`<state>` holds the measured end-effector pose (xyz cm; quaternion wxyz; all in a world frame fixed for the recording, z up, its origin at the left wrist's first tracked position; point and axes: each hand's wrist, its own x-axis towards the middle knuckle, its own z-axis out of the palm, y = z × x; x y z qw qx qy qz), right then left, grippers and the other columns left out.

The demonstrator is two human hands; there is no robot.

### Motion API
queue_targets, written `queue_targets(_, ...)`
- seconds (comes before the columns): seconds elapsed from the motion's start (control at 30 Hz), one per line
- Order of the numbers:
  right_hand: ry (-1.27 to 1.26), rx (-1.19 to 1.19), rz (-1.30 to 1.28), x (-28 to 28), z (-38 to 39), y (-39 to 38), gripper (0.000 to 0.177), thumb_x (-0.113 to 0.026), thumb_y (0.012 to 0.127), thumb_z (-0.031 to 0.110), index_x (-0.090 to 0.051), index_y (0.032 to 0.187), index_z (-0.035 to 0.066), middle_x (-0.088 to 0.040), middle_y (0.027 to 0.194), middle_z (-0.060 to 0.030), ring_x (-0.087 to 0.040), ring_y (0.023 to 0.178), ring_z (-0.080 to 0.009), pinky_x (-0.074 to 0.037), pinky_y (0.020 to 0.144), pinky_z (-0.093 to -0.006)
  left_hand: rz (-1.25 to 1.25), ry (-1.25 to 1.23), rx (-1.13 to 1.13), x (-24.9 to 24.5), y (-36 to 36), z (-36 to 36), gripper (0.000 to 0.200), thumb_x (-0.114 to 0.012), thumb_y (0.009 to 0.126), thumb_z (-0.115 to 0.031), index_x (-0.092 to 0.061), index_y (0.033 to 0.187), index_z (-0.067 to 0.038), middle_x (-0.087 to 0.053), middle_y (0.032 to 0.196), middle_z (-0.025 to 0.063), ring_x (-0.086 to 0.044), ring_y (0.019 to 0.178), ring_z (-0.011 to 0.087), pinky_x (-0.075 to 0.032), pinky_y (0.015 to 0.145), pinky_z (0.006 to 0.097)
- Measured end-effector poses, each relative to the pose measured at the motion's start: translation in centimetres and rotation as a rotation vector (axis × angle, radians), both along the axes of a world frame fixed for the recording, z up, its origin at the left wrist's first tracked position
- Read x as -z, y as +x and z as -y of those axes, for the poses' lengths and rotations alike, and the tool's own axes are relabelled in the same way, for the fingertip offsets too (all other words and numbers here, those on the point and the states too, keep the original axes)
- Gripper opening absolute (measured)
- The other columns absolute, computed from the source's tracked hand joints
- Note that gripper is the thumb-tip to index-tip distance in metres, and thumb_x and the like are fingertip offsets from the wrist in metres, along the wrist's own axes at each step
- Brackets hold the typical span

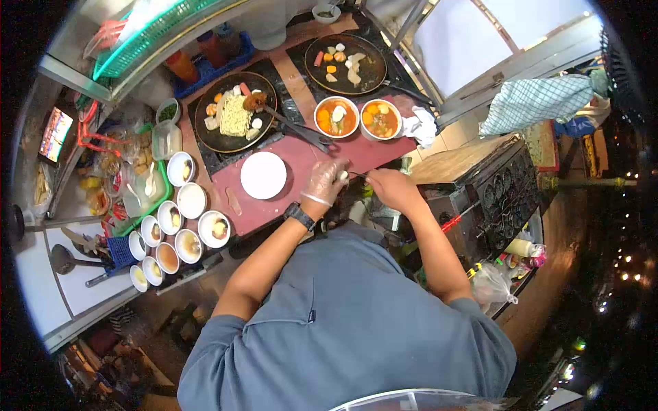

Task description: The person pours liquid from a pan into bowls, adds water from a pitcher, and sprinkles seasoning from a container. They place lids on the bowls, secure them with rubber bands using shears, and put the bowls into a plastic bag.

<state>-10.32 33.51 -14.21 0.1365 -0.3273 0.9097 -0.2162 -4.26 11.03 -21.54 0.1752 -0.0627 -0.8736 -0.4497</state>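
Note:
My left hand (325, 181), in a clear plastic glove, is closed on a small pale rounded piece of food (343, 176); its kind is too small to tell. My right hand (393, 189) is bare and closed round a thin dark tool (358, 175) whose tip points at that piece. Both hands are over the front edge of the red board (301, 154). Left of them sits a white bowl (263, 175). Beyond them are two bowls of red soup, the left soup bowl (336, 118) and the right soup bowl (381, 120), with egg and orange pieces.
A frying pan (226, 140) at left holds noodles, dumplings and red paste, with tongs (301, 130) across its rim. Another pan (370, 51) stands behind. Several small filled bowls (188, 245) crowd the left end. A dark moulded griddle (504, 195) is at right.

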Motion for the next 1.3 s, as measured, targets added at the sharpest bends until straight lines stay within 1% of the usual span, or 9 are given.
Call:
queue_targets(0.33,0.208,-0.168,-0.051,0.6,2.7,-1.8,0.024,-0.058,0.100,0.028,-0.073,0.099,0.010,-0.075,0.090,-0.0178,-0.072,0.088,-0.0410,-0.057,0.076,-0.0560,0.189,0.258,0.044,1.5,-0.3,0.2,0.060,-0.083,0.077,-0.002,-0.065,0.134,-0.011,-0.077,0.115,0.0138,-0.073,0.100,0.0333,-0.057,0.087,0.0451)
queue_targets(0.5,0.292,-0.244,-0.068,1.4,4.0,-1.6,0.023,-0.057,0.098,0.024,-0.074,0.101,0.009,-0.075,0.093,-0.0224,-0.074,0.087,-0.0424,-0.059,0.077,-0.0549,-0.020,-0.068,0.029,3.0,0.1,0.2,0.037,-0.081,0.084,-0.017,-0.074,0.120,-0.015,-0.074,0.105,0.0125,-0.068,0.099,0.0356,-0.055,0.089,0.0496)
queue_targets(0.63,0.417,-0.169,0.000,5.0,4.2,-1.5,0.029,-0.056,0.102,0.027,-0.075,0.097,0.005,-0.074,0.093,-0.0237,-0.071,0.093,-0.0457,-0.056,0.083,-0.0588,0.046,-0.366,0.055,2.0,-0.2,0.2,0.026,-0.079,0.084,-0.029,-0.076,0.106,-0.016,-0.064,0.111,0.0097,-0.062,0.107,0.0358,-0.053,0.086,0.0501)
queue_targets(0.77,0.463,-0.179,-0.068,3.3,2.0,-1.1,0.029,-0.058,0.102,0.028,-0.074,0.098,0.004,-0.074,0.097,-0.0257,-0.071,0.093,-0.0462,-0.055,0.082,-0.0597,0.057,-0.386,0.070,2.6,-0.6,0.2,0.024,-0.079,0.084,-0.032,-0.076,0.105,-0.019,-0.063,0.112,0.0088,-0.061,0.107,0.0344,-0.053,0.084,0.0505)
queue_targets(0.87,0.523,-0.171,0.102,1.2,0.7,-1.3,0.025,-0.063,0.100,0.026,-0.071,0.102,0.002,-0.072,0.095,-0.0263,-0.069,0.092,-0.0465,-0.053,0.079,-0.0575,0.000,-0.313,0.125,3.2,-0.7,0.9,0.024,-0.077,0.085,-0.033,-0.076,0.106,-0.021,-0.064,0.108,0.0093,-0.062,0.104,0.0342,-0.053,0.083,0.0497)
queue_targets(0.93,0.060,-0.122,0.020,1.1,1.2,-0.8,0.018,-0.068,0.098,0.015,-0.068,0.105,-0.001,-0.068,0.093,-0.0233,-0.068,0.093,-0.0404,-0.054,0.079,-0.0471,0.014,-0.321,0.116,3.8,-1.1,0.5,0.024,-0.078,0.085,-0.033,-0.076,0.106,-0.021,-0.064,0.104,0.0096,-0.063,0.102,0.0343,-0.053,0.082,0.0500)
queue_targets(1.07,-0.396,0.152,0.074,1.5,6.2,2.6,0.022,-0.076,0.088,0.007,-0.065,0.105,-0.002,-0.059,0.092,-0.0158,-0.059,0.080,-0.0313,-0.049,0.074,-0.0401,-0.025,-0.152,0.135,2.8,-1.0,1.0,0.032,-0.077,0.085,-0.028,-0.071,0.114,-0.015,-0.064,0.095,0.0107,-0.064,0.094,0.0362,-0.052,0.083,0.0519)
queue_targets(1.13,-0.398,0.145,0.019,2.3,6.6,2.9,0.022,-0.075,0.088,0.005,-0.065,0.106,-0.002,-0.060,0.093,-0.0157,-0.060,0.079,-0.0301,-0.049,0.073,-0.0395,-0.016,-0.056,0.132,2.3,-0.6,1.3,0.030,-0.077,0.079,-0.017,-0.066,0.107,-0.016,-0.065,0.098,0.0133,-0.065,0.098,0.0388,-0.054,0.085,0.0503)
queue_targets(1.3,-0.427,0.107,-0.028,2.4,7.6,4.4,0.022,-0.074,0.087,0.001,-0.067,0.108,-0.003,-0.061,0.093,-0.0160,-0.062,0.079,-0.0287,-0.049,0.071,-0.0387,0.031,-0.071,0.151,2.9,-0.1,1.1,0.040,-0.076,0.080,-0.017,-0.059,0.116,-0.012,-0.066,0.102,0.0149,-0.065,0.101,0.0411,-0.053,0.084,0.0527)
